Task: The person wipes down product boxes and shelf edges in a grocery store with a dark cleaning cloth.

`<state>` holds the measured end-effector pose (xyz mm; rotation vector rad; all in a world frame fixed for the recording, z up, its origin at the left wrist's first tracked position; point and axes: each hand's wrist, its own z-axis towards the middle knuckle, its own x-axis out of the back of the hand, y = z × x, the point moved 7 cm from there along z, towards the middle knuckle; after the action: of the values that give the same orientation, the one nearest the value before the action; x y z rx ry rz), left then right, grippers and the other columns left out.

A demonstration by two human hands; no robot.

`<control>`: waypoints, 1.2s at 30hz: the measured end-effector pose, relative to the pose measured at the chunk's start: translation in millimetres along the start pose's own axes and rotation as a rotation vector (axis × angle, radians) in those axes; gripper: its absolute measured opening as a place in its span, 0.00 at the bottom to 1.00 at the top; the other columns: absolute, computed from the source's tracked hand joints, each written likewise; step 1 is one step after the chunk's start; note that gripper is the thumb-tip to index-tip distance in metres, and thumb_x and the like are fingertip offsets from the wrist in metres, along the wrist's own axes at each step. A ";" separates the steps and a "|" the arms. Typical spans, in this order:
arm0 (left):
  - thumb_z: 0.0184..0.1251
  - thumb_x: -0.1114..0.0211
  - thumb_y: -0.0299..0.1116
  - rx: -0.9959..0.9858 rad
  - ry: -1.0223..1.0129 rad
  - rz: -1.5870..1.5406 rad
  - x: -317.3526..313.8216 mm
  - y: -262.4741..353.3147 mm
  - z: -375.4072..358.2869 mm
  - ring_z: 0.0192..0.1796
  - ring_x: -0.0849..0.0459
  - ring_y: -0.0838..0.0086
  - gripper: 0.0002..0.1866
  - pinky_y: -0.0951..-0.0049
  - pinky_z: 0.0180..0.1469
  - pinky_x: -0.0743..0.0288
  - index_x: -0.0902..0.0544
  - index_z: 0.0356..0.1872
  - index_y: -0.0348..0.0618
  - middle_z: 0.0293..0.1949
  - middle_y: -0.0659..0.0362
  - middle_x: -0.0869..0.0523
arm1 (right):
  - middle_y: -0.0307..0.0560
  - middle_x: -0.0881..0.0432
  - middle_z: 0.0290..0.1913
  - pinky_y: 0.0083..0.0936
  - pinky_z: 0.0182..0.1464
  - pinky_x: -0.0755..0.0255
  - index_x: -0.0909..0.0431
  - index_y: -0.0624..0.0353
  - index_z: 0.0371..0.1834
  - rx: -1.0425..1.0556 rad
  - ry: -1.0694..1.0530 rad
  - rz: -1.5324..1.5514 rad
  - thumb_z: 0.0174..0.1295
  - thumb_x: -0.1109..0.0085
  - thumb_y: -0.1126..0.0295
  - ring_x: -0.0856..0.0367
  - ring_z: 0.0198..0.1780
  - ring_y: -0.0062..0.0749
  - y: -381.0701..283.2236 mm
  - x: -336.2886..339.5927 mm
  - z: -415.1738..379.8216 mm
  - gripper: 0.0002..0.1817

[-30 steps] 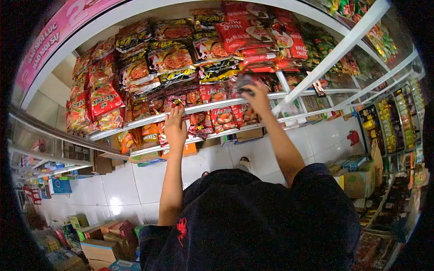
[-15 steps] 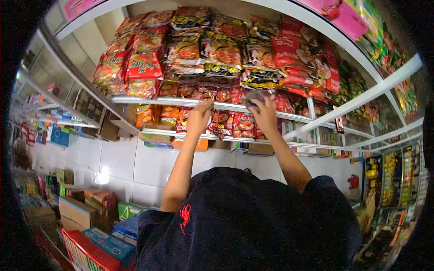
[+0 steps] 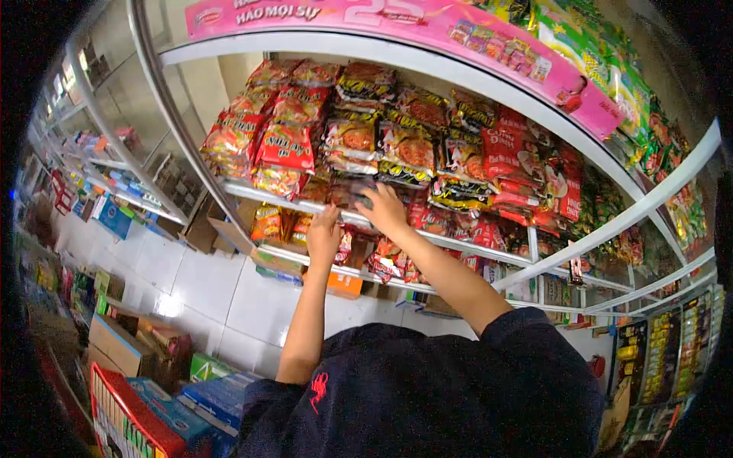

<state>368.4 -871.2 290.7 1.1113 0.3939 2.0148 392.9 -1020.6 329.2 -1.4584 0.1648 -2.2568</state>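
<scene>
My left hand [image 3: 324,235] rests at the white front rail [image 3: 450,243] of the shelf, its fingertips on the edge; whether it grips anything cannot be made out. To its right, my right hand [image 3: 384,211] reaches over the rail with a dark, blurred item at its fingers, in front of the stacked black-and-yellow noodle packets [image 3: 353,136]. Red noodle packets [image 3: 286,145] stand in piles behind and left of my hands. Larger red packets [image 3: 513,162] lie further right. On the lower shelf, orange packets [image 3: 267,222] sit left of my left hand.
A pink banner [image 3: 427,24] runs along the upper shelf, above green packets [image 3: 592,57]. A curved metal post [image 3: 162,84] stands at the left. Cartons [image 3: 114,343] and a red basket [image 3: 137,393] are on the lower left. White floor tiles [image 3: 252,305] show below.
The view has shifted, so the shelf appears lower and further right. My right hand has moved left along the rail, closer to my left hand, with the dark item still at its fingers.
</scene>
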 end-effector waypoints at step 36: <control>0.53 0.49 0.19 0.023 -0.018 -0.119 -11.1 -11.5 -5.3 0.57 0.29 0.65 0.17 0.70 0.57 0.36 0.23 0.46 0.35 0.52 0.51 0.25 | 0.49 0.29 0.41 0.43 0.44 0.33 0.22 0.42 0.38 -0.500 0.388 -0.319 0.41 0.37 0.62 0.32 0.45 0.49 138.9 140.0 -170.6 0.17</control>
<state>373.1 -871.7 274.5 1.0939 0.4646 1.8987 234.9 -1228.0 326.0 -1.3185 0.7049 -2.8967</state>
